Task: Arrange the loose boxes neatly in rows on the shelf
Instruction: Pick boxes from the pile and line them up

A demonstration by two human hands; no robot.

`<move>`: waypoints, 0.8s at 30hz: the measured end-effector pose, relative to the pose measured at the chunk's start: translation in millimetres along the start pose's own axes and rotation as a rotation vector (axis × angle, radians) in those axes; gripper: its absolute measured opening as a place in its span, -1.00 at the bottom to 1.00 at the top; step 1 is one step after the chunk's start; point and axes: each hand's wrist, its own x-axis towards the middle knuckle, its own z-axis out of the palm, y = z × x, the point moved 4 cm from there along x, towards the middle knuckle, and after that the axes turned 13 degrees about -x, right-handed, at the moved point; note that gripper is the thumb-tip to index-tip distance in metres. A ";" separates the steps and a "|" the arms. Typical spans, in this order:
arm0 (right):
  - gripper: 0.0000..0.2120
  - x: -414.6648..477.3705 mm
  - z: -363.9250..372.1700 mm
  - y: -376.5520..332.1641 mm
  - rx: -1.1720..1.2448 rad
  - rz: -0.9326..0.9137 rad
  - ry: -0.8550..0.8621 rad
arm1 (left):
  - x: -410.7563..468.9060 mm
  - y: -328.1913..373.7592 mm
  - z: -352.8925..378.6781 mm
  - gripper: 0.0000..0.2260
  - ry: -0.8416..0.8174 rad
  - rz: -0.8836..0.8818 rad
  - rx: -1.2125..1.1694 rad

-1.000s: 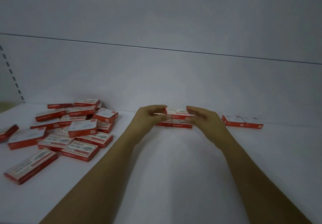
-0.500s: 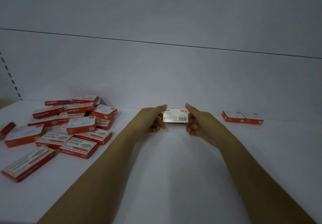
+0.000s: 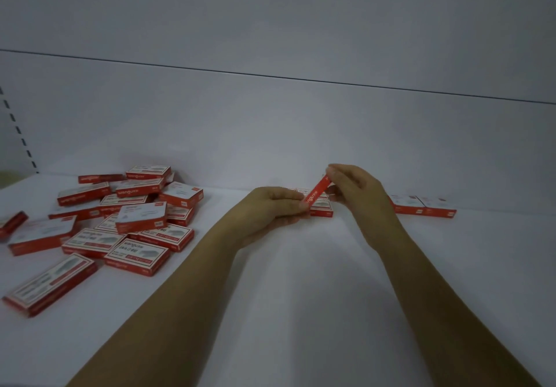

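A small red and white box (image 3: 316, 191) is held tilted between both hands, its red edge toward me. My left hand (image 3: 272, 212) pinches its lower end; my right hand (image 3: 358, 194) pinches its upper end. Just behind and below the held box, placed boxes (image 3: 323, 209) lie flat on the white shelf (image 3: 301, 281), partly hidden by my hands. Two more boxes (image 3: 422, 205) lie side by side further right near the back wall. A loose pile of several boxes (image 3: 120, 215) covers the shelf's left part.
The shelf's white back panel (image 3: 270, 133) rises right behind the placed boxes. A slotted upright (image 3: 18, 130) stands at the far left. One long box (image 3: 51, 284) lies near the front left edge.
The box held flat-faced between my hands half a second ago is now turned on edge and tilted, its right end raised. My right hand has risen; my left has shifted right.
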 end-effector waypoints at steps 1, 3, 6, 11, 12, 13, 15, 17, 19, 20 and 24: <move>-0.72 -2.0 -0.1 -3.9 -0.048 -0.045 0.009 | -0.3 -1.0 2.0 -0.81 -0.012 0.012 0.003; -0.74 -6.8 3.6 -12.2 -0.148 -0.150 0.007 | -0.3 -3.1 4.3 -0.71 -0.010 0.040 0.016; -0.64 -15.1 16.6 -20.2 -0.284 -0.302 -0.068 | -0.7 -5.9 5.3 -0.69 0.013 0.103 0.074; -0.58 -21.9 27.7 -21.7 -0.427 -0.429 -0.120 | -2.4 -8.7 8.6 -0.69 0.007 0.127 0.184; -0.58 -22.1 28.2 -22.2 -0.440 -0.436 -0.118 | -1.8 -8.9 8.1 -0.67 0.017 0.131 0.196; -0.58 -22.2 28.3 -22.9 -0.445 -0.439 -0.116 | -1.3 -8.9 7.3 -0.66 0.031 0.137 0.210; -0.60 -22.0 26.2 -24.6 -0.421 -0.433 -0.112 | -1.1 -7.1 4.9 -0.67 0.070 0.154 0.240; -0.61 -20.7 20.0 -25.2 -0.371 -0.398 -0.111 | -1.2 -4.0 1.9 -0.68 0.113 0.171 0.239; -0.63 -18.2 10.3 -23.2 -0.312 -0.325 -0.114 | -2.0 0.9 -0.3 -0.68 0.157 0.190 0.234; -0.64 -16.4 4.7 -21.1 -0.285 -0.284 -0.116 | -2.7 4.1 -0.2 -0.67 0.174 0.210 0.229; -0.65 -9.9 -10.9 -8.2 -0.250 -0.133 -0.131 | -8.9 18.5 8.0 -0.65 0.172 0.352 0.259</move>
